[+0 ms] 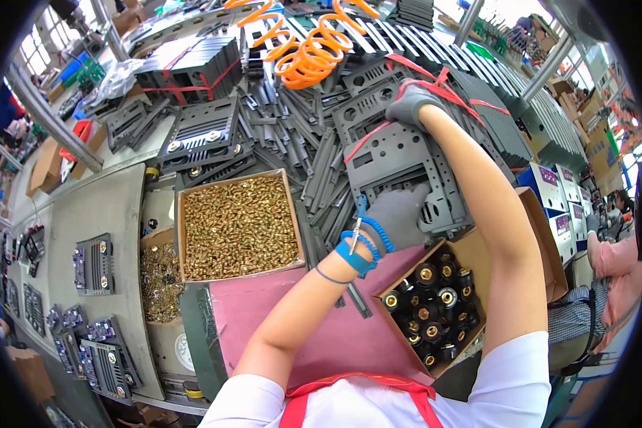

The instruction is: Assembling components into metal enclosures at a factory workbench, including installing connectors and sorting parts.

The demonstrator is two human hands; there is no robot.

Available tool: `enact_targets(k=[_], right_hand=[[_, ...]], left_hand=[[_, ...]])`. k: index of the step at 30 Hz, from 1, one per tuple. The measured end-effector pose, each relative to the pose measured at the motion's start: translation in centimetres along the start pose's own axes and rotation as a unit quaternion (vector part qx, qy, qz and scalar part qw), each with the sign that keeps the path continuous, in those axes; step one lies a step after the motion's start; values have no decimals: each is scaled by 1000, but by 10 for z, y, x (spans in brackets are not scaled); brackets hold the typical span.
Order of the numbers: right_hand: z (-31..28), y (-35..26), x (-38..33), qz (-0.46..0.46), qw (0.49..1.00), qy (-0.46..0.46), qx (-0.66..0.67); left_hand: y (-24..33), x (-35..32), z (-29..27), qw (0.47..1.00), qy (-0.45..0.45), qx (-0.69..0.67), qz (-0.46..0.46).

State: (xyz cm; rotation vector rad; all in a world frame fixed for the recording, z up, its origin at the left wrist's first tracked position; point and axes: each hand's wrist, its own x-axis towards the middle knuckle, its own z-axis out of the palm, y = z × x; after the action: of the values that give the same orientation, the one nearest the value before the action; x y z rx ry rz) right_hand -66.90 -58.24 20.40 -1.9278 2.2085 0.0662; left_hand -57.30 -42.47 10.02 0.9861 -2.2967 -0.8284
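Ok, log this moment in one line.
left hand: on grey plates | right hand: by red strap | nearby: boxed brass-coloured fittings

Matt metal plates (394, 158), shiny metal fasteners (239, 228), glossy plastic hose (301, 74)

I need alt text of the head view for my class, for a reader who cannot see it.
A person's gloved left hand and right hand are on dark gray metal plates with red straps, at a cluttered workbench. Nearby, one box holds small gold-coloured parts, another round black pieces with gold-coloured centres.
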Motion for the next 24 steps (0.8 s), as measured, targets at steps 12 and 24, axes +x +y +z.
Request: enact_targets(k=[12, 24], right_hand=[[-14, 97, 24, -125, 824, -256, 489], [7, 26, 38, -35, 939, -67, 335]], left_hand=[[-1, -2, -14, 997, -69, -4, -20], [21, -17, -35, 998, -3, -55, -15]])
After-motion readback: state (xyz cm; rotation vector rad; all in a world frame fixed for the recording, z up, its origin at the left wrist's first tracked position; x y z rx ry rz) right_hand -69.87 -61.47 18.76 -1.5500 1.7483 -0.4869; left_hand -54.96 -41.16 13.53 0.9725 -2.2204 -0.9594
